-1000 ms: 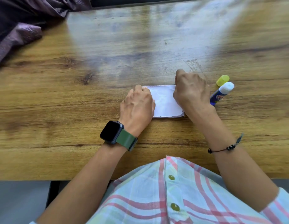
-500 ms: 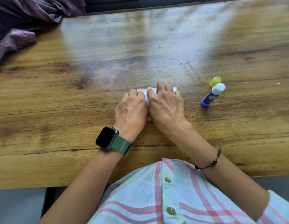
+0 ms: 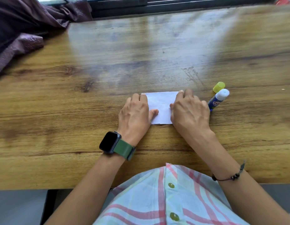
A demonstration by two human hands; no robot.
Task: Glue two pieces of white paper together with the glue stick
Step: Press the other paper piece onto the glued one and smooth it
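a: wood-grain bench fills nearly the whole view, brown with dark knots and a pale glare across its far half. what sits behind it?

b: a dark window frame runs along the far edge, and a purple cloth is heaped on the far left corner.

a: and the white paper?

b: it lies flat on the bench near the middle, straight ahead of the person, a small white rectangle with faint creases. i can't tell the two sheets apart; only one top face shows.

a: how are the hands on it?

b: the left hand lies palm down on the paper's left edge, fingers fairly straight, thumb resting on the sheet. the right hand lies palm down on the right edge the same way, fingers flat, gripping nothing.

a: the glue stick?

b: it lies on its side just right of the right hand, blue body, white end uncovered. its yellow-green cap sits just beyond it.

a: any writing?

b: a red-and-white label on the blue body, too blurred to read. the smartwatch on the left wrist has a dark screen and a green strap.
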